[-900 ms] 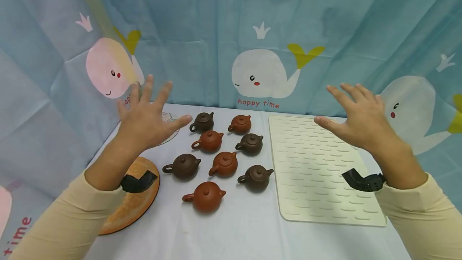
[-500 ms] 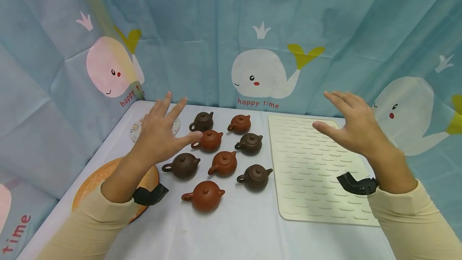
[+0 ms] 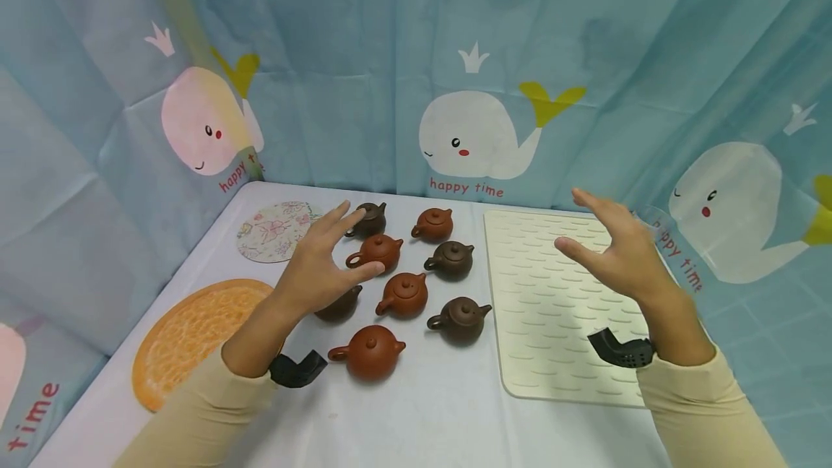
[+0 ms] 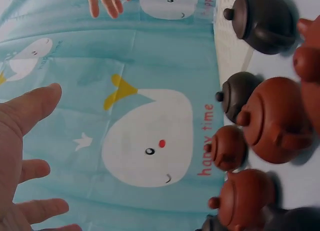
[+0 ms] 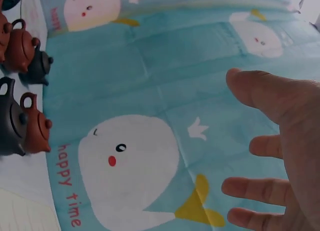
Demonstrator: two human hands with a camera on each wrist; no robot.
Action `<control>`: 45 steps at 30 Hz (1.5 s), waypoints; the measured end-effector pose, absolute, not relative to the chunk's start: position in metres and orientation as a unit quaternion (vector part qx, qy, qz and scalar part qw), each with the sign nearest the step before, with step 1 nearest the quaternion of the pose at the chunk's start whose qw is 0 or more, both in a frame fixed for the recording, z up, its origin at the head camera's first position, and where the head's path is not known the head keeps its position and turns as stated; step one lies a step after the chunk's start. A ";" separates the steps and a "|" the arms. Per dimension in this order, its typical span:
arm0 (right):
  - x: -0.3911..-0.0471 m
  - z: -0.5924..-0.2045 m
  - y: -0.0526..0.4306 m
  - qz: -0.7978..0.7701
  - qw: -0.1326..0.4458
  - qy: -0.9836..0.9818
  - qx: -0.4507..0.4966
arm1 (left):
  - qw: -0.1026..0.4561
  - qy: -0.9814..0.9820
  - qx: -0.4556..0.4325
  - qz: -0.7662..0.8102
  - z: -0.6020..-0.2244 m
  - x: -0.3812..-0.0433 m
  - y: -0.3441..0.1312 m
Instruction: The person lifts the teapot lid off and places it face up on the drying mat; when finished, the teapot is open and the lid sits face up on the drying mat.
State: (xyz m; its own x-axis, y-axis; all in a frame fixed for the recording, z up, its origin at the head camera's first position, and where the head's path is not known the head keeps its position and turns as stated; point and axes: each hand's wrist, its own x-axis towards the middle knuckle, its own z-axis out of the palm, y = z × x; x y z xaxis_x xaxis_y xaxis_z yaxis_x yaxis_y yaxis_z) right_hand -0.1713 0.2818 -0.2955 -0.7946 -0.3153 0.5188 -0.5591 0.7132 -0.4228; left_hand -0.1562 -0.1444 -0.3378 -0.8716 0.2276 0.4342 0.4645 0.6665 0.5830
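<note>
Small clay teapots stand in a cluster on the white table, several red-brown, such as the front one, and several dark brown, such as the one at right. My left hand hovers over the cluster's left side, fingers spread and holding nothing. It partly covers a dark teapot and overlaps the rear dark one. Above the cream ridged mat, my right hand is raised with thumb and fingers apart, also holding nothing. Both wrist views show relaxed, separated fingers, clear of the teapots.
On the left lie a round orange mat and, behind it, a round floral mat. Blue curtains with whale prints hang around the table's back and sides. A transparent object shows partly behind my right hand.
Both hands have come lower and inward, the left shifting right over the teapots and the right shifting left over the cream mat. The teapots have stayed put; more of both round mats shows.
</note>
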 end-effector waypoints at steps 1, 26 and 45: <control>-0.171 -0.298 0.281 0.300 0.210 -0.898 0.244 | 0.164 -0.895 -0.198 -0.364 -0.341 -0.156 -0.143; -0.166 -0.355 0.241 0.437 0.111 -0.856 0.252 | 0.037 -0.876 -0.214 -0.430 -0.386 -0.165 -0.094; -0.160 -0.369 0.208 0.486 0.040 -0.825 0.284 | -0.136 -0.858 -0.243 -0.431 -0.396 -0.184 -0.082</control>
